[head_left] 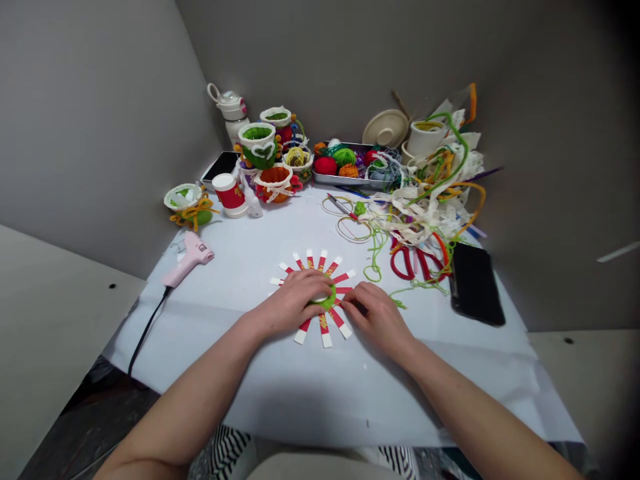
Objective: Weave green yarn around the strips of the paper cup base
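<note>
A paper cup cut into red strips with white ends (324, 332) lies splayed like a sun on the table. Green yarn (329, 301) forms a ring round its centre. Over that centre lies my left hand (300, 299), its fingers curved and pressing the cup down. At the right side of the strips, my right hand (375, 313) has thumb and fingertips pinched together near the green ring. Whatever sits between those fingertips is too small to make out. Just beyond my right hand, a loose strand of light green yarn (420, 287) trails across the table.
A pink glue gun (187, 259) with a black cord lies left. Yarn-covered cups (257, 150), a red paper cup (230, 197) and a metal tray (327, 179) of yarn balls stand behind. Red-handled scissors (403, 263), a phone (475, 283) and tangled lace (415, 210) are right.
</note>
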`<state>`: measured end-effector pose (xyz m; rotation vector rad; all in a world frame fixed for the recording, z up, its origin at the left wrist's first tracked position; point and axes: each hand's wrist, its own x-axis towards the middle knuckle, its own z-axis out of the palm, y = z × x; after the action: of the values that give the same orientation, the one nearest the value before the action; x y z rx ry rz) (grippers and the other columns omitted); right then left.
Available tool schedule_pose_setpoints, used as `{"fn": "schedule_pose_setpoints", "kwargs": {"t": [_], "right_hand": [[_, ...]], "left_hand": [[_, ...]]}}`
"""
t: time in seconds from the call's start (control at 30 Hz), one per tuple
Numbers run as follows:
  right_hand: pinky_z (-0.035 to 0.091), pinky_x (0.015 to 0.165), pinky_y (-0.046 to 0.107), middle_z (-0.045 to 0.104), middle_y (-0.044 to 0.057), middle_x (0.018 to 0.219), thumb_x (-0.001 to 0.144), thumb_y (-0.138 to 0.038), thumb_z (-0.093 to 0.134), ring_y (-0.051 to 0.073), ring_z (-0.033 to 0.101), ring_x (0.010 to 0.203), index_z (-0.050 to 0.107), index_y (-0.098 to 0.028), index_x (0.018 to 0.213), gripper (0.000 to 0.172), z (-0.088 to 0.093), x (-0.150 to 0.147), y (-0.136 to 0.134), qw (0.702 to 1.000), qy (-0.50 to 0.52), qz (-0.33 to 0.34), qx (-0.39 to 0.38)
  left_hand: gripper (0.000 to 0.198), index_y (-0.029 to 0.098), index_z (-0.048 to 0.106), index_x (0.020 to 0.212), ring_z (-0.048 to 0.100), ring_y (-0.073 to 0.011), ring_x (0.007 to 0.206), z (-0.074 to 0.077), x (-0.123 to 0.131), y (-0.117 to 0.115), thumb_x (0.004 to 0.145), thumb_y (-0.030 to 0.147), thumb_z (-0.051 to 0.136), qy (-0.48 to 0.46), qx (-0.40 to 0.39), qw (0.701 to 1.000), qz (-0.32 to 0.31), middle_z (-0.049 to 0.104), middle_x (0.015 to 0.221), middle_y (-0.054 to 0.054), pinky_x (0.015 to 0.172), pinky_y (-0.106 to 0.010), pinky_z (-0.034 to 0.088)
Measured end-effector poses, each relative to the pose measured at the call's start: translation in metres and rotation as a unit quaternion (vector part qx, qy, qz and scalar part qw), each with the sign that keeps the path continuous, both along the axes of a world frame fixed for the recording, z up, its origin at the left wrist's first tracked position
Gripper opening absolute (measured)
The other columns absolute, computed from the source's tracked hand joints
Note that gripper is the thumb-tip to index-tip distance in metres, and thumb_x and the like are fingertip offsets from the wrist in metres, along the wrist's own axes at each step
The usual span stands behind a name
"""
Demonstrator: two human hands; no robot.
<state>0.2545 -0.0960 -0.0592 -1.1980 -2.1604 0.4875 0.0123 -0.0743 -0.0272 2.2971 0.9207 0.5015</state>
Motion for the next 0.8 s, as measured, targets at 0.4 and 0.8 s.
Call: {"fn": "schedule_pose_setpoints", "kwargs": {"t": [0.4,0.8], "right_hand": [[0.051,0.074,0.033,0.064,0.006,0.093,0.102,-0.01,0.055,0.02,0.059,0.086,0.067,-0.02,0.104,0.015,0.006,0.013,-0.031,0.998,0.019,0.045,0.037],[0.052,0.074,0.035,0.066,0.008,0.092,0.1,-0.007,0.054,0.021,0.059,0.083,0.068,-0.018,0.104,0.018,-0.003,0.03,-0.073,0.996,-0.017,0.058,0.062]], "left_hand": [[0.023,0.021,0.065,0.111,0.05,-0.0239,0.145,-0.001,-0.007,0.004,0.099,0.004,0.057,-0.039,-0.012,0.997,-0.069,0.065,0.144,-0.008,0.121,-0.053,0.042],[0.017,0.02,0.061,0.096,0.063,-0.0261,0.12,-0.012,0.007,0.004,0.092,0.023,0.078,-0.064,0.034,0.996,-0.051,0.07,0.119,-0.008,0.107,-0.05,0.049]]}}
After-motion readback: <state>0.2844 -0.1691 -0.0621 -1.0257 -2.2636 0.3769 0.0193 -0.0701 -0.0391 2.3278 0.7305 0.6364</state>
